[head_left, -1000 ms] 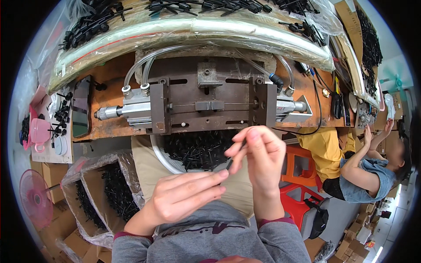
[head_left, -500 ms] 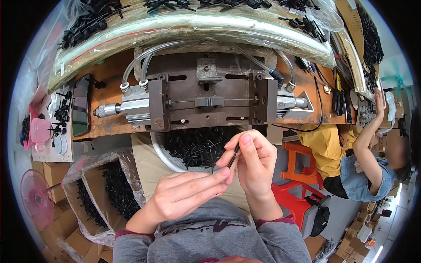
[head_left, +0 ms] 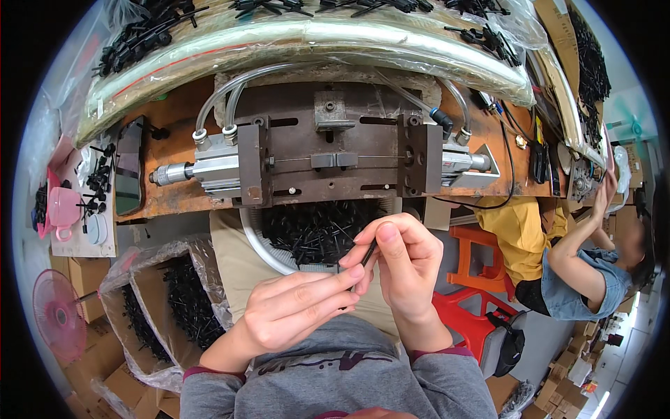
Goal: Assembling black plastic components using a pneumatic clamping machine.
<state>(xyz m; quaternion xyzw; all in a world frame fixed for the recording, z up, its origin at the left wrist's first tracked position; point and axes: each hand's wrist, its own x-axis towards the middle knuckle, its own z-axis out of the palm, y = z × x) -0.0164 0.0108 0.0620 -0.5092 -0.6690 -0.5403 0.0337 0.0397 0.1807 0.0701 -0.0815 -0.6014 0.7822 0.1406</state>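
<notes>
Clothing: nearest to us we see a grey sweatshirt with maroon cuffs point(head_left: 335, 387).
Left hand: we see the left hand point(head_left: 293, 307) in a narrow pinch, straight fingers and thumb pressed on the lower stretch of a thin black rod-shaped part point(head_left: 370, 251).
Right hand: we see the right hand point(head_left: 408, 265) holding the upper end of that part between thumb and fingertips, the grip narrow too.
Rod: it sits slanted between both hands, above the lap; its middle is partly hidden by fingers, so we cannot tell whether it is one piece or two.
Lap: beige trousers point(head_left: 227, 258) lie beneath, with a white-rimmed round tub point(head_left: 259, 253) full of similar black parts just beyond the hands.
Floor: to our left stands a plastic-lined cardboard box point(head_left: 139, 300) holding more; to our right, a red plastic stool point(head_left: 457, 307).
Bench: on an orange-brown wooden top point(head_left: 174, 146) we find a brown slotted metal fixture point(head_left: 377, 143), two small grey blocks point(head_left: 333, 161) at its middle and a silver cylinder point(head_left: 216, 171) at its left end.
Ledge: farther off, black parts point(head_left: 139, 42) lie heaped above a clear-plastic-wrapped edge point(head_left: 307, 42).
Co-worker: at far right we see a person in a blue denim top point(head_left: 579, 293), arms raised toward the bench.
</notes>
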